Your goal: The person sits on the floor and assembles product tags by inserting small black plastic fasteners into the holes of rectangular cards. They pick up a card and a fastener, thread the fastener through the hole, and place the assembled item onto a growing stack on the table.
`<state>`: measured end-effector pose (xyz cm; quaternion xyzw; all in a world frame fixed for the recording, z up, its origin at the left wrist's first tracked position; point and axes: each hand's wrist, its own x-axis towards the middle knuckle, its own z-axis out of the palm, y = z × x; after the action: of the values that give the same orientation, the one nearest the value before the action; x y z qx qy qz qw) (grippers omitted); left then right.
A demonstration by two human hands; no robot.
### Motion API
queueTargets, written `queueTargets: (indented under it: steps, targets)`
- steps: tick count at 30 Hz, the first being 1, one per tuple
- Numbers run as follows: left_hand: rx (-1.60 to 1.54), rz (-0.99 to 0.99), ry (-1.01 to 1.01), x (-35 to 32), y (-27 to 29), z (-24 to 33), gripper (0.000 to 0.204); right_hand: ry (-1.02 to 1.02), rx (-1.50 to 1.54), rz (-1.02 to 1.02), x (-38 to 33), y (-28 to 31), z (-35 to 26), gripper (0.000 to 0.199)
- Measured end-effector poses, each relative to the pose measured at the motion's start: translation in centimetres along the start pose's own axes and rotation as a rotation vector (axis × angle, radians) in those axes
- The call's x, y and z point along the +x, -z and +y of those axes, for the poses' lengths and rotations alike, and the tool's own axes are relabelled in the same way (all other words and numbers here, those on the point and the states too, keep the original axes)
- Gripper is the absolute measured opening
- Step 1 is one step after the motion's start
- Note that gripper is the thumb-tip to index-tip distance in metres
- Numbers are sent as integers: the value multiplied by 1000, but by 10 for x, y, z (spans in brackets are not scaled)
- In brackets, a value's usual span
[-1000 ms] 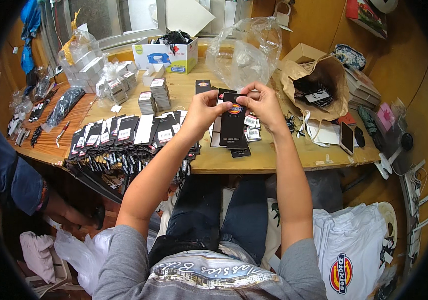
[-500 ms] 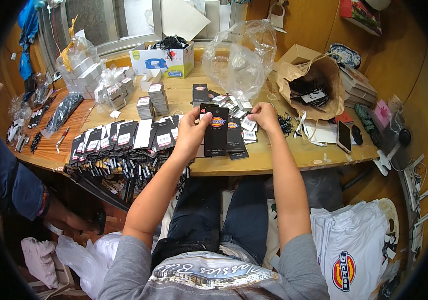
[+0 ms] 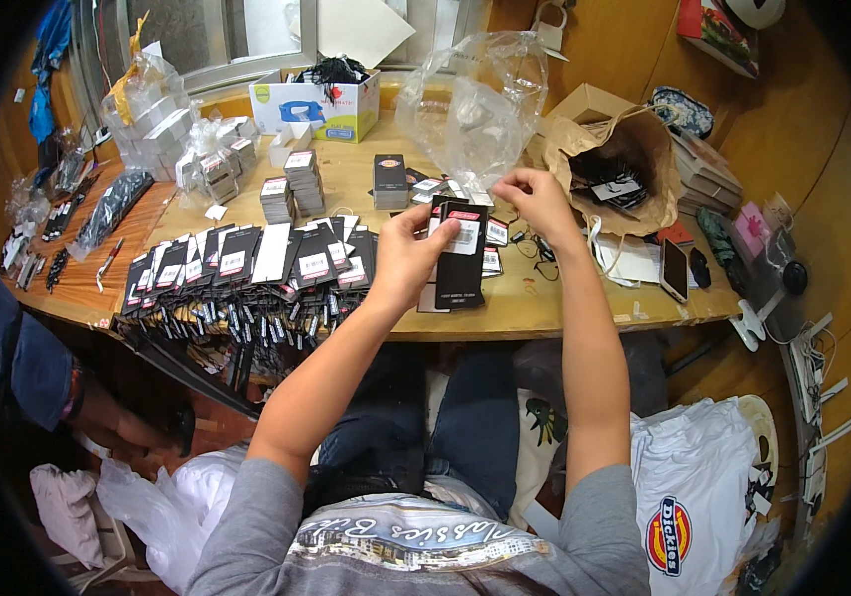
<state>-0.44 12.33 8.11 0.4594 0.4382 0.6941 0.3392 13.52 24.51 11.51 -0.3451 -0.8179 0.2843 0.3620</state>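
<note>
My left hand (image 3: pixel 408 260) is closed on a black hang tag (image 3: pixel 461 275), thumb on its face, above the near middle of the table. A white barcode label and a red mark show near the top of the tag; other cards lie partly hidden behind it. To the right, my right hand (image 3: pixel 544 211) is raised with thumb and forefinger pinched together; whatever is between them is too small to make out. Beyond the hands stands a stack of dark cards (image 3: pixel 389 181). To the left, black tags with white labels and hanging cords (image 3: pixel 232 260) lie overlapped along the table edge.
Stacks of small labels (image 3: pixel 303 183) and a white carton (image 3: pixel 351 114) stand behind the tags. A clear plastic bag (image 3: pixel 475 104) is at the back; a brown paper bag (image 3: pixel 584 164) and a phone (image 3: pixel 675 270) lie right. Another person's leg (image 3: pixel 33 372) shows at left.
The left hand has shifted right, and the tag it holds now shows a barcode label instead of a plain printed front. The right hand has risen and moved slightly right, away from the cards.
</note>
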Motion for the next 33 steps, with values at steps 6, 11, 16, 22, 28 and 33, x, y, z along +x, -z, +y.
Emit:
queueTargets:
  steps: [6,11,16,22,28,33]
  targets:
    - [-118,14,63,-12,22,16,20,16,-619,-12,-4,-9,90,9]
    - [-183,-23,111,-20,30,17,20,-67,-239,50,17,11,104,6]
    - [-187,-89,206,-31,22,15,19,-266,649,180,19,47,53,19]
    - [-317,-273,336,-52,5,9,25,-70,1272,9,-26,32,15,13]
    - [-382,-462,375,-72,-8,4,26,-53,1088,53,-112,-31,-35,15]
    - [-345,-523,546,-100,0,-3,18,-101,1340,191,-144,-48,-24,17]
